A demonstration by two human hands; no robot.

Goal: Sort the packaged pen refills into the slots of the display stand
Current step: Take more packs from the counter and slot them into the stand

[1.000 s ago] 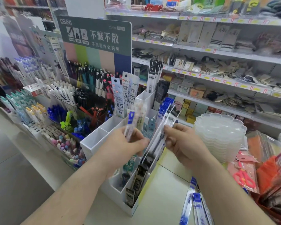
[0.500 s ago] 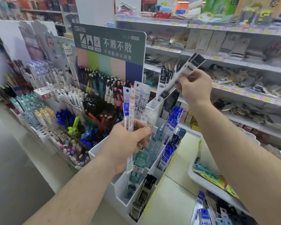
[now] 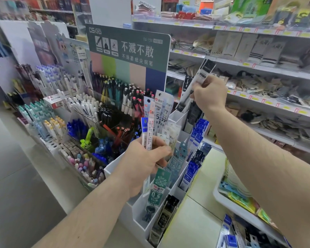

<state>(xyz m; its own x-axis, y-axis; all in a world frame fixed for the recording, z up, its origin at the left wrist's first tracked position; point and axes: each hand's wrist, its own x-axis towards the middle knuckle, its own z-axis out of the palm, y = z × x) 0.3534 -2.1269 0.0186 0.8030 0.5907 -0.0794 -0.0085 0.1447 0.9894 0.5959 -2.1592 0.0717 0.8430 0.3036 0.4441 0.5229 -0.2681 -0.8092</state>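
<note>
1. Two hands work over the white display stand (image 3: 132,201).
2. Left hand (image 3: 145,163) grips a refill pack (image 3: 145,138) above its middle slots.
3. Right hand (image 3: 210,93) pinches black-topped refill packs (image 3: 198,81) above its back slots.

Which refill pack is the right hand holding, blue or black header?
The black-headed pack, pinched by the right hand above the stand's top rear slot. The left hand grips the blue-headed pack with white ones.

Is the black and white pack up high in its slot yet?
Not fully in. The right hand pinches the black-and-white refill pack tilted, its lower end at the display stand top slot, most of it above the rim.
</note>
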